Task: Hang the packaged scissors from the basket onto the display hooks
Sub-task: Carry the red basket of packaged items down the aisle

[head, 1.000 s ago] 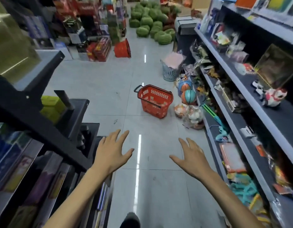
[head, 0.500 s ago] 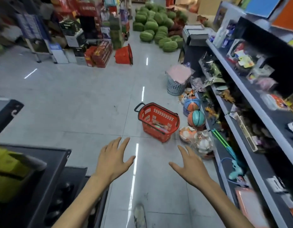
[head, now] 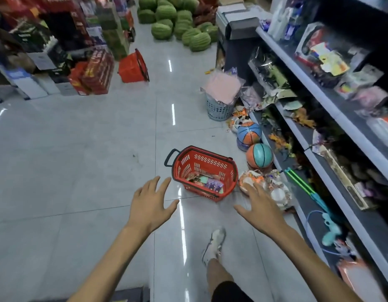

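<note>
On the grey tiled floor [head: 80, 171], near its right edge by the dark shelving unit [head: 329, 184]: a red plastic shopping basket [head: 201, 164] with a black handle, upright, with colourful flat packets [head: 207, 182] in its bottom, too small to make out as scissors. Left hand [head: 152, 205] held out just short of the basket's near-left corner, fingers straight and spread, holding nothing. Right hand [head: 259, 209] likewise spread and empty, just right of the basket. Beyond the basket, against the shelving, an orange-and-teal ball [head: 259, 156].
</note>
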### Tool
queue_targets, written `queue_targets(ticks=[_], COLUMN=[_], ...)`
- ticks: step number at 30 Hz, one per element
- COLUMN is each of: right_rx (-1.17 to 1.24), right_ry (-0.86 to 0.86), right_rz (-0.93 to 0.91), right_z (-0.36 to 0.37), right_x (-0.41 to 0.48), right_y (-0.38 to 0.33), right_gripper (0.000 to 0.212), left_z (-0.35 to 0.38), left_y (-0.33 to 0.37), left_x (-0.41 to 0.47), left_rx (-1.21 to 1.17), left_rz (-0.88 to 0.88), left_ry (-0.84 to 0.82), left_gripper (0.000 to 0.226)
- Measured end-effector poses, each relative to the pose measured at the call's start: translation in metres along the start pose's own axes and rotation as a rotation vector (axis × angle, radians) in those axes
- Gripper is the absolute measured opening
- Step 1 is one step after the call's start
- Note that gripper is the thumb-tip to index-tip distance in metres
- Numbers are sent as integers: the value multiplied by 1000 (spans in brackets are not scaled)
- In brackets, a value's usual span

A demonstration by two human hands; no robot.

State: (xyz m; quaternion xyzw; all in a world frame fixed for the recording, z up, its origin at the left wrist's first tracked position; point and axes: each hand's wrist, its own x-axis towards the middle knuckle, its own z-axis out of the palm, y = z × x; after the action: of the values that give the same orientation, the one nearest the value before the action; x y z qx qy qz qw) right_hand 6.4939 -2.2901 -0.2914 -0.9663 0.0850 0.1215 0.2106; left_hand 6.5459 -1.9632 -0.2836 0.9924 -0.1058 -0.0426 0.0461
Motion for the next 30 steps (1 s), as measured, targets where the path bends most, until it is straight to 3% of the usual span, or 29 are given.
queue_targets(ticks=[5, 10, 15, 25, 30], right_rx=[41, 51, 39, 31, 145], right_ry=[-10, -36, -97, -173, -274], right_rz=[50, 113, 220, 515, 715], right_z=[0, 19, 62, 194, 278], right_x=[108, 200, 273, 391, 447], right_y=[14, 37, 55, 88, 123], right_gripper=[100, 78, 80, 70, 83], left_z=[28, 60, 114, 290, 393], left_y=[-15, -20, -27, -88, -111], left_x=[123, 235, 327, 468, 519], left_rx=[51, 81, 53, 127, 125], left_rz=[22, 53, 54, 82, 83], left_ry=[-120, -255, -360, -518, -555], left_gripper=[74, 73, 71, 79, 78])
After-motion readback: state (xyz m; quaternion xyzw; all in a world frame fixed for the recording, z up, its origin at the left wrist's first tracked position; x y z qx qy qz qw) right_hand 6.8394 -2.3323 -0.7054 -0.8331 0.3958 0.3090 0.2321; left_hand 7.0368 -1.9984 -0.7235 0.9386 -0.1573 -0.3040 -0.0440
